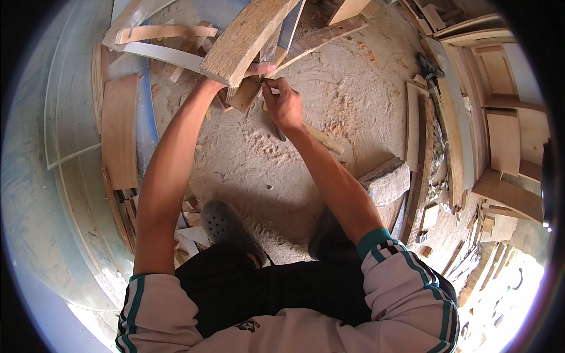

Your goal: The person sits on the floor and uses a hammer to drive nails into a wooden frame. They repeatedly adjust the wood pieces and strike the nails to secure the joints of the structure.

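Tan, dusty floor spreads beneath me; over it slants a thick, rough-faced brown wooden beam, its near end by my hands; the beam hides part of my left hand, so its grip I cannot tell; my right hand sits just beside, thumb and finger pinched closed, contents unclear.

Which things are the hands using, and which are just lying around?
Probably in use:
thick wooden beam by the left hand
whatever the right hand pinches, too small to tell

Probably just lying around:
pale block
wide board
long plank
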A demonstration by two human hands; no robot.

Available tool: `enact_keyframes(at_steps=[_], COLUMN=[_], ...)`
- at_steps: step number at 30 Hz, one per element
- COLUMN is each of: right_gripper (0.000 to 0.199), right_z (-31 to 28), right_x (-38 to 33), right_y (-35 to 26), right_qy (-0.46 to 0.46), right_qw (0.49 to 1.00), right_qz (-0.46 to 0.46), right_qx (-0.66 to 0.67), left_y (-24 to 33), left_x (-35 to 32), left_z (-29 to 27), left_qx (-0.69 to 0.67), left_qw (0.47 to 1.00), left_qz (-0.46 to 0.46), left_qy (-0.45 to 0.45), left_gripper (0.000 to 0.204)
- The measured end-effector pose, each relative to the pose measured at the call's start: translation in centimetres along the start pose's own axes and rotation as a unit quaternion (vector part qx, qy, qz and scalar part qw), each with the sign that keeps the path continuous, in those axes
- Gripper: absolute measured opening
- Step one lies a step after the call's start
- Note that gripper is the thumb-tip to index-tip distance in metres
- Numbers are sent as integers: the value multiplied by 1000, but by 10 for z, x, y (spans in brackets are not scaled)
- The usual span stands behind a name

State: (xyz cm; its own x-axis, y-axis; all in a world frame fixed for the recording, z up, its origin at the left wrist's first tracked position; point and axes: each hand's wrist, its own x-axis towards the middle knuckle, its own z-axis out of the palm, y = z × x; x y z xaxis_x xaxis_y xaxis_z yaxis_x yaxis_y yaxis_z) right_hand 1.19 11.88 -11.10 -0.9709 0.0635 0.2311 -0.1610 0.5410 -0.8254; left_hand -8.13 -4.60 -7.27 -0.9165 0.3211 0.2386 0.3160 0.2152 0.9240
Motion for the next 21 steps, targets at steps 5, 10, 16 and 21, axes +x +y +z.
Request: enact_keyframes(at_steps=[5,10,16,21], right_gripper=[20,19,16,17], right_z=[-3,-4,-1,-2], right_x=[-1,1,1,2], right_y=[-4,-5,-5,-10], right_qy=[0,-1,6,1], right_qw=[1000,1000,1000,1000], right_qz=[23,1,-19,-22], right_qx=[9,-6,2,-21], left_y=[5,18,14,8], left_x=[0,-3,-6,-6], left_z=[-4,-11,-14,-13], left_qx=[95,109,-30,32], left_qw=[995,987,994,995], left_qz=[-8,-92,-62,-71], left_qy=[-7,-75,-79,-64], left_gripper=[90,80,88,89])
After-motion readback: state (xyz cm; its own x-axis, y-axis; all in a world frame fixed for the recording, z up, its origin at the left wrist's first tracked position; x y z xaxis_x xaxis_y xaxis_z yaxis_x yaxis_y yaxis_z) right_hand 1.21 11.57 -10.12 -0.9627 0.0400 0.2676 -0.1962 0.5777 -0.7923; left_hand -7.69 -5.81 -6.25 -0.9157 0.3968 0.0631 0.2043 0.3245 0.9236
